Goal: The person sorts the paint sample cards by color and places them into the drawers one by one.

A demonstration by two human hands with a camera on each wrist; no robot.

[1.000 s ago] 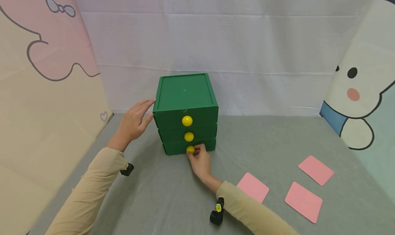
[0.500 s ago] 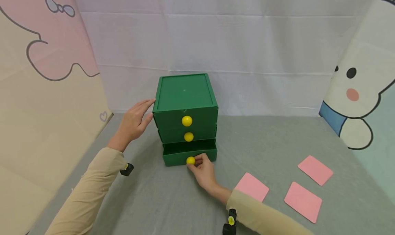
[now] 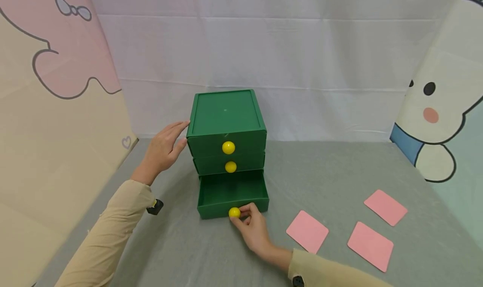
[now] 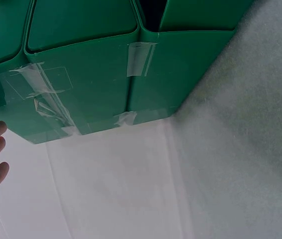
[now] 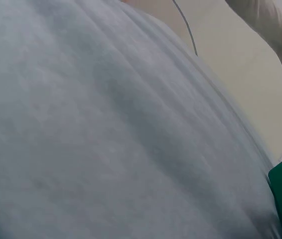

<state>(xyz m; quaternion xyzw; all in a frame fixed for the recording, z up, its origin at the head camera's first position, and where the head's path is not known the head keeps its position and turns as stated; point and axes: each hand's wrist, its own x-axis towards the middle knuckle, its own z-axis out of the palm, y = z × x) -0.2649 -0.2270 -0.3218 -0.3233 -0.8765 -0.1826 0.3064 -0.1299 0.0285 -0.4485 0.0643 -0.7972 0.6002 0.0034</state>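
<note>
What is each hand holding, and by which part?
Right hand pinches the bottom drawer by its yellow knob; left hand holds nothing.

pink cards: three [image 3: 307,231] | grey tablecloth [image 3: 339,174] | cartoon backdrops [image 3: 56,69]

Both arms are covered to the wrist by long beige sleeves, the left sleeve [image 3: 109,232] and the right sleeve [image 3: 332,272], of a soft, slightly creased fabric. A small black device with a yellow spot [image 3: 155,206] is worn under the left wrist, and a similar black device [image 3: 298,280] is seen at the right cuff. The left hand [image 3: 162,149] and right hand [image 3: 254,230] are bare, with no gloves or rings to be seen.
</note>
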